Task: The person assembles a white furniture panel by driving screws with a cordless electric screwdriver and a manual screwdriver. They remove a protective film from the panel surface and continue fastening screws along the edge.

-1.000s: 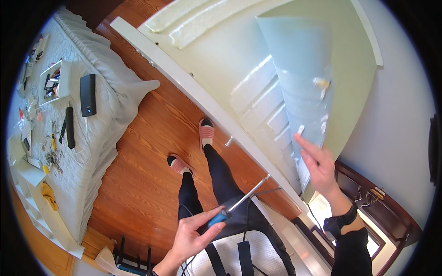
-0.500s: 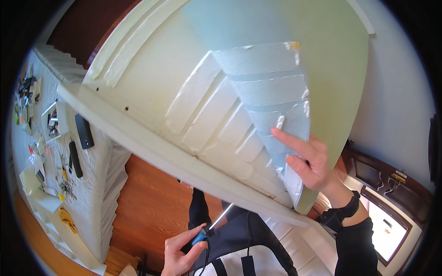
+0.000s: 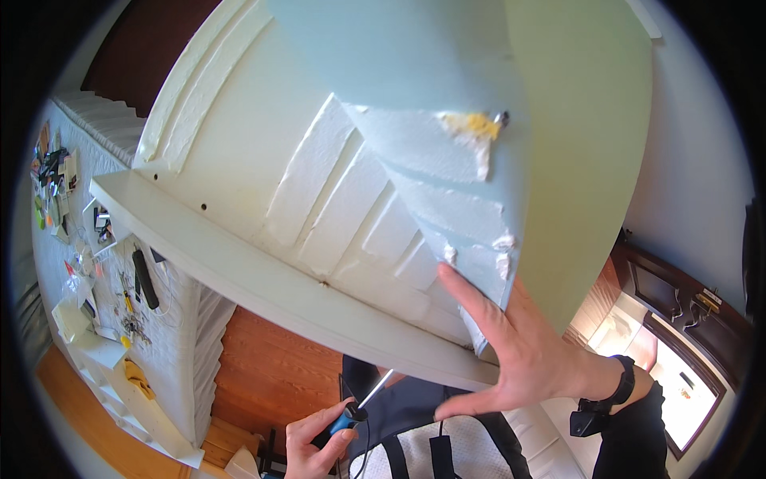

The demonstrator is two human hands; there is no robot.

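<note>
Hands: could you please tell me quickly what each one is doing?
Left hand: closed around a screwdriver.
Right hand: open, flat against the pale green panel.

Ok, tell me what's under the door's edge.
Under the door edge: the left hand gripping a blue-handled screwdriver, dark clothing and wood floor. The screwdriver's tip is hidden behind the edge. The right hand presses on the door.

left hand [image 3: 315, 437] fisted low, right hand [image 3: 511, 351] splayed flat
</note>
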